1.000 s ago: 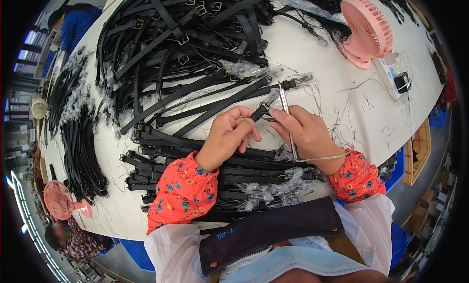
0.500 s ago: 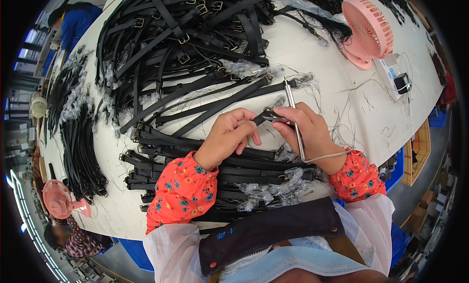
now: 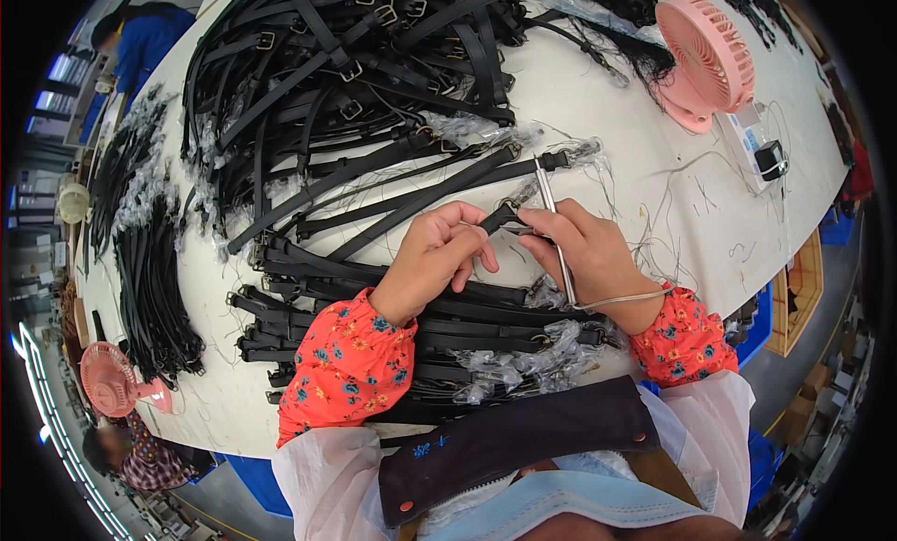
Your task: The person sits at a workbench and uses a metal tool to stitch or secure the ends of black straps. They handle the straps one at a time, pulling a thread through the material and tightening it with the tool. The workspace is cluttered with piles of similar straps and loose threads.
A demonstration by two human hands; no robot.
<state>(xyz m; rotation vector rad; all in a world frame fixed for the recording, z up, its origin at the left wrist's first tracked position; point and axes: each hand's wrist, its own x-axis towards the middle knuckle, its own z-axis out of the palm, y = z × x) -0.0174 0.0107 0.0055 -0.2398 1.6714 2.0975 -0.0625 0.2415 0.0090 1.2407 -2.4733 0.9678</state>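
My left hand [image 3: 434, 256] is closed, its thumb and forefinger pinching the end of a black strap [image 3: 500, 218] with a metal buckle. My right hand [image 3: 589, 251] comes close to that end from the right, its fingers wrapped round a slim silver pen-like rod [image 3: 555, 219]. A thin pale cord [image 3: 617, 301] runs from the rod's lower end across my right wrist. Small dark metal tips show between the right fingers and the strap; what they belong to is hidden. Stacked black straps [image 3: 448, 317] with buckles and clear plastic wrapping lie under my hands.
A large heap of black buckled straps [image 3: 318, 64] fills the table's far side, with another bundle [image 3: 154, 298] at left. Pink fans [image 3: 705, 55] stand on the white table [image 3: 691, 233], beside a white power strip [image 3: 743, 149]. Two people are at the left.
The silver rod has shifted slightly left and tilted more. My right fingers have turned a little at the strap's end, showing more of the buckle. My left hand barely moves.
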